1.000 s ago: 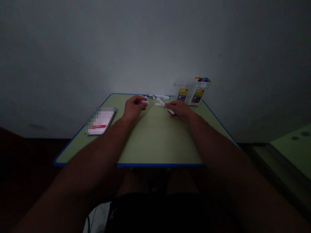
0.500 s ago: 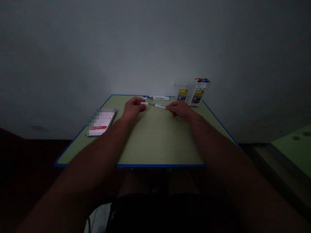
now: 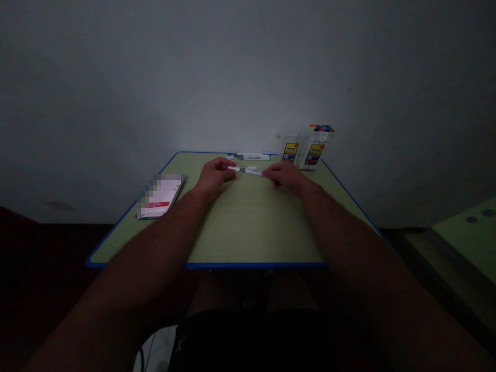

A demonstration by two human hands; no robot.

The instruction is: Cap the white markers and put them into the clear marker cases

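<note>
Over the far part of the table, my left hand (image 3: 217, 174) pinches a white marker cap (image 3: 234, 169). My right hand (image 3: 284, 174) is closed on the rear end of a white marker (image 3: 253, 172), which points left. The cap's mouth meets the marker's grey tip end; whether it is fully seated I cannot tell. Just behind them, a second white marker (image 3: 256, 156) lies along the table's back edge, its grey tip end to the left. A loose cap (image 3: 230, 157) lies by that tip, partly behind my left hand.
Two clear marker cases (image 3: 290, 150) stand at the back right; the right-hand case (image 3: 315, 152) holds several colourful markers. A white booklet-like item (image 3: 160, 196), partly blurred, lies on the left of the blue-edged table (image 3: 251, 227). A wall rises directly behind.
My left hand has shifted slightly right and the cap has met the marker's tip, closing the gap between them. My right hand has moved a little left.
</note>
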